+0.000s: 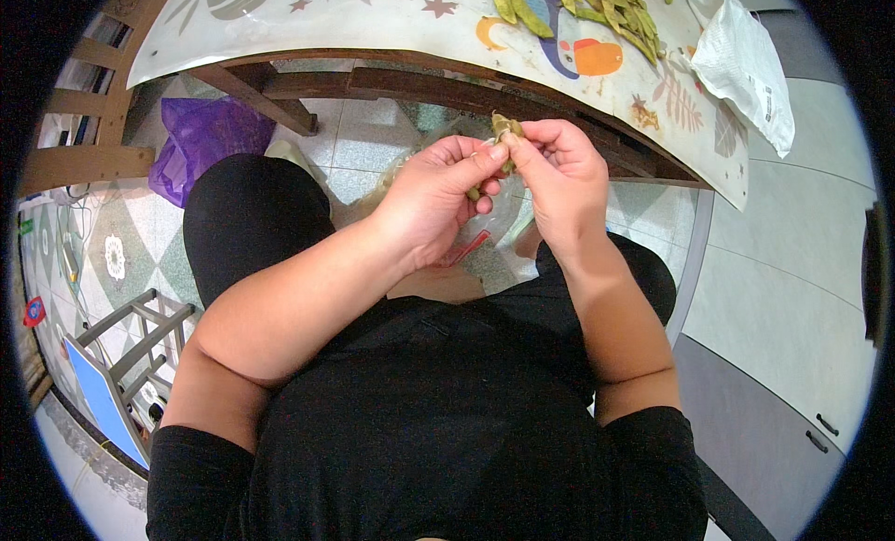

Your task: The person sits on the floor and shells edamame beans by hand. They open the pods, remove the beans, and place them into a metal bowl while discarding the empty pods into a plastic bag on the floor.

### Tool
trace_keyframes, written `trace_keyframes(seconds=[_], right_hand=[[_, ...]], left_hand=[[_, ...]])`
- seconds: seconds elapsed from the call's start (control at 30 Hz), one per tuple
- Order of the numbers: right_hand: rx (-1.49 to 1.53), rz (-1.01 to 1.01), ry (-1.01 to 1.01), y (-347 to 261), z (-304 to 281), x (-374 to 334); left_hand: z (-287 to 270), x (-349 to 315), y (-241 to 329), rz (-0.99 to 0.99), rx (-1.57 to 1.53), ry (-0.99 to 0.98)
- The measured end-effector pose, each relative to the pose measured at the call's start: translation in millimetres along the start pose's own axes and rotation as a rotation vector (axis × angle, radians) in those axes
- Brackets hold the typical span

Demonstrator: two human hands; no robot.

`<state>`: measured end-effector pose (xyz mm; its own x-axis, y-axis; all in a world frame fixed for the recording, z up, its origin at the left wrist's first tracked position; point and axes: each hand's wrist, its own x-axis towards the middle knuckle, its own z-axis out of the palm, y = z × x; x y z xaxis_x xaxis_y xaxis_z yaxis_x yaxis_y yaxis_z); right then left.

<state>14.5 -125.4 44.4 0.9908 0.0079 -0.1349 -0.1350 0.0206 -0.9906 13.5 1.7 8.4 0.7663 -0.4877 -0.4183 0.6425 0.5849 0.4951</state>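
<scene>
My left hand (436,191) and my right hand (565,173) meet in front of the table's edge, with thumbs and fingertips pinched together on a yellow-green bean pod (504,126). The pod points up and away from me between the fingertips. Another bit of green pod (474,194) shows between the curled fingers of my left hand. Beyond my hands, a pile of bean pods (615,10) lies on the table's printed cover (373,24). Beneath my hands, between my knees, a clear plastic bag (508,215) is partly hidden by them.
At the table's right corner a white plastic bag (741,66) hangs over the edge. A purple bag (200,140) sits on the tiled floor by my left knee. To the left is a blue-topped stool (104,401); pale cabinets (783,261) stand at right.
</scene>
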Motion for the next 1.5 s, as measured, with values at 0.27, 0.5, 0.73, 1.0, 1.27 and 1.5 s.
trace_keyframes(seconds=[0.27,0.5,0.73,1.0,1.27,1.5], right_hand=[[-0.104,-0.074,0.053,4.1,-3.0,-0.3],[-0.140,-0.168,0.061,1.1,-2.0,-3.1],[0.072,-0.096,0.034,0.9,-1.9,-3.1],[-0.031,-0.202,0.011,6.0,1.2,-4.1],[-0.079,-0.124,-0.094,8.4,-7.3,1.9],[0.052,-0.094,-0.005,13.6,-6.3,1.7]], left_hand=[[11.1,-3.7,5.6,0.050,0.045,0.068],[4.9,-3.8,6.6,-0.028,0.069,-0.022],[2.8,-2.3,3.2,0.015,-0.082,-0.048],[-2.5,0.4,-0.1,0.031,-0.144,-0.090],[-1.0,0.0,-0.3,0.095,-0.050,0.010],[4.4,0.7,-1.7,0.092,0.045,0.047]])
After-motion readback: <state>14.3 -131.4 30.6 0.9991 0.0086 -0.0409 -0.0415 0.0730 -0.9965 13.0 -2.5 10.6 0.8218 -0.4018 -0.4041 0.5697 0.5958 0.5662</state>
